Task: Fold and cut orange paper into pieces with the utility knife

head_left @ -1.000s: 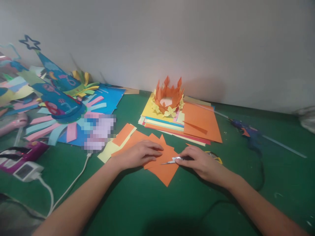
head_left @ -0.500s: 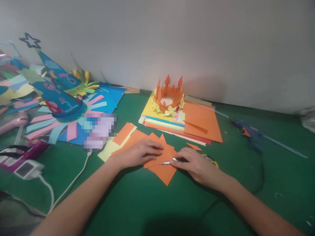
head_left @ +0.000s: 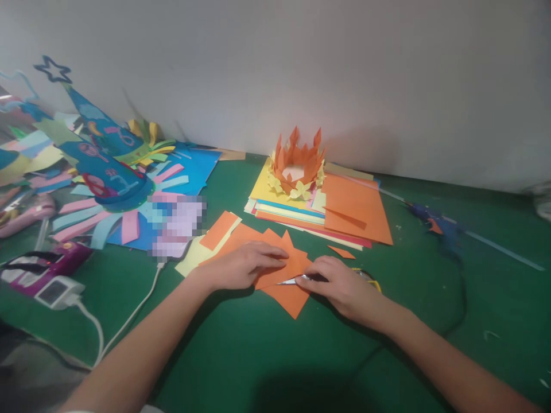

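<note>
Paper (head_left: 286, 298), orange, pinned to the surface (head_left: 258, 355) by the flat, close-fingered left hand (head_left: 245, 265) so it cannot slip while the right hand (head_left: 340, 284) pinches a metal blade (head_left: 289, 281) against it.

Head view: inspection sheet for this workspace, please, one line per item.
Surface: green table, white flecks at right.
Job's things: orange paper lying flat; scissors, blade on it.
Clutter: paper stack bearing a paper crown; blue cone hat; glue gun.
Grippers: left hand flat on the orange paper; right hand closed on the scissors.
Cables: white cable beside a charger; black cable at right.
Surroundings: plain wall behind.
</note>
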Motion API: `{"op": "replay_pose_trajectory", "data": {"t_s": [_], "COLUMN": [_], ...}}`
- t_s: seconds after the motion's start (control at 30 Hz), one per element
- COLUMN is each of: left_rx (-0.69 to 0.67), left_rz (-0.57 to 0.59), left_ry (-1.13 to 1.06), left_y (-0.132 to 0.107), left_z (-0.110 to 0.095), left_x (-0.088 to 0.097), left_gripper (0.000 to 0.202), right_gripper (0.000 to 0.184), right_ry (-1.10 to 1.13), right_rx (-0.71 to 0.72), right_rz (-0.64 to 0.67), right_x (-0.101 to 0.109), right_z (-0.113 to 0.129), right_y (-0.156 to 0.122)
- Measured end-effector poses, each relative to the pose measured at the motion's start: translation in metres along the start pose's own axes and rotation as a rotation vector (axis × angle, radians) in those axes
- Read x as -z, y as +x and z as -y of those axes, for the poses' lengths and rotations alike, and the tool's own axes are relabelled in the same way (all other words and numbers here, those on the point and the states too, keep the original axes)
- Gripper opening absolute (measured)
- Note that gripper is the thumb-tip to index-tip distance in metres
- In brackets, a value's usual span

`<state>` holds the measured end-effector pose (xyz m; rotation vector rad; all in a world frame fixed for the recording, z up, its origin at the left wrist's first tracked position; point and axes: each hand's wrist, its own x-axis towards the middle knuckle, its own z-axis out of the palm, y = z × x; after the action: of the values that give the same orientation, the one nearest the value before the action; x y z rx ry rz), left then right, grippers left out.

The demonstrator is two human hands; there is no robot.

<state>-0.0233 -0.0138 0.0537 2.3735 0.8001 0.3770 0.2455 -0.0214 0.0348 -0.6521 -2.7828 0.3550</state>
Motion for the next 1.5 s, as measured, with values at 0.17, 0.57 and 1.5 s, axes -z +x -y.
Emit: {"op": "replay_pose_trajectory", "data": {"t_s": [0.17, 0.57, 1.5], "left_rx": [-0.001, 0.021, 0.048], "left_rz": [-0.016, -0.038, -0.042], "left_ry": [-0.002, -0.012, -0.057], "left_y": [0.000, 0.000, 0.000], "left_z": [0.003, 0.002, 0.000], "left_x": [-0.002, -0.003, -0.003], "left_gripper": [0.038, 0.037, 0.035], "right_gripper": [0.033, 0.030, 0.032], "right_ry": [0.049, 0.011, -0.006], "right_rx": [-0.021, -0.016, 0.011], "right_rz": [0.009, -0.010, -0.126], "right_x": [0.000, -0.003, -0.017], "right_z": [0.002, 0.010, 0.021], "right_y": [0.001, 0.007, 0.016]}}
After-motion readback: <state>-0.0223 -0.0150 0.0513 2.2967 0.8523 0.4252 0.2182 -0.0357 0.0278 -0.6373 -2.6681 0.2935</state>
